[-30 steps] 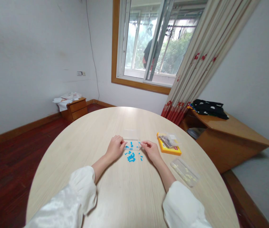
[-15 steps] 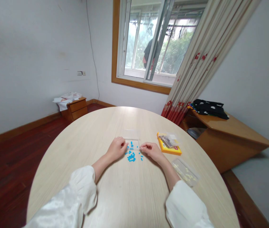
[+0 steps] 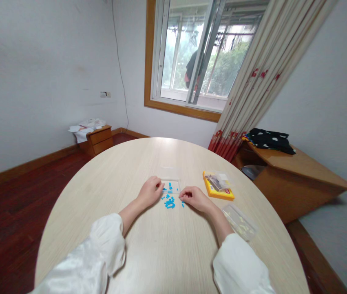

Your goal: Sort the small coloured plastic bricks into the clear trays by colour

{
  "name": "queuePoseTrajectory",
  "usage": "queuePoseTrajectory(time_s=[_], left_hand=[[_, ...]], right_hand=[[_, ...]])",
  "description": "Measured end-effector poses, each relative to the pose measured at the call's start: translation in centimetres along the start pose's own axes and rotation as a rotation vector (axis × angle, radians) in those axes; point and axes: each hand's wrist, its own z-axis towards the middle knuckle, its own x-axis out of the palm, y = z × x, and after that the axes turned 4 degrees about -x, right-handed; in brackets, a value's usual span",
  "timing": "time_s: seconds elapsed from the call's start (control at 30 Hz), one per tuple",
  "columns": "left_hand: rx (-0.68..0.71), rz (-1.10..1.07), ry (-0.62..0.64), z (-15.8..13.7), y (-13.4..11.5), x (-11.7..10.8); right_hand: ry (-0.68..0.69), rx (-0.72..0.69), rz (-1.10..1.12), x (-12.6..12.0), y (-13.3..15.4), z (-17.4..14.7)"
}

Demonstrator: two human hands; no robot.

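A small clear plastic box (image 3: 174, 181) lies open in the middle of the table, with several small blue pieces (image 3: 170, 187) inside. My left hand (image 3: 150, 190) is curled at the box's left edge, thumb and forefinger closed on its rim. Just in front of the box is a loose pile of blue plastic pieces (image 3: 169, 203). To the right of that pile, my right hand (image 3: 195, 197) reaches down with thumb and forefinger pinched together at the tabletop. Anything between those fingertips is too small to make out. A stray blue piece (image 3: 183, 205) lies just below them.
A yellow box (image 3: 219, 194) with a clear packet (image 3: 222, 181) on it stands right of my right hand. Nearer, by my right forearm, a clear tray (image 3: 237, 216) holds pale yellow pieces. All rest on a round wooden table (image 3: 106, 171). Behind are a curtain and window.
My right hand has moved slightly left and down, from the box's right edge to the loose blue pieces, covering one. My left hand stays nearly still.
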Motion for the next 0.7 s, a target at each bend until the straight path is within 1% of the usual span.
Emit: queuePoseTrajectory(time_s=[0.1,0.23,0.3,0.4,0.5,0.6,0.7], left_hand=[[-0.003,-0.004,-0.003,0.0,-0.1,0.0],[0.012,-0.029,0.024,0.0,-0.2,-0.1],[0.02,-0.053,0.053,-0.1,-0.2,-0.1],[0.026,-0.097,0.091,-0.1,-0.1,0.0],[0.032,-0.136,0.12,-0.2,0.1,0.1],[0.041,-0.158,0.14,-0.3,0.1,0.2],[0.044,-0.168,0.147,-0.3,0.0,0.1]], right_hand=[[-0.011,-0.003,0.041,-0.1,0.1,-0.1],[-0.082,0.021,0.212,-0.4,-0.1,-0.2],[-0.151,0.051,0.317,-0.3,-0.1,-0.1],[-0.311,0.072,0.429,0.2,-0.1,0.3],[-0.444,0.075,0.435,1.1,0.0,0.8],[-0.487,0.081,0.408,1.7,0.0,1.1],[-0.505,0.085,0.382,1.6,-0.1,1.1]])
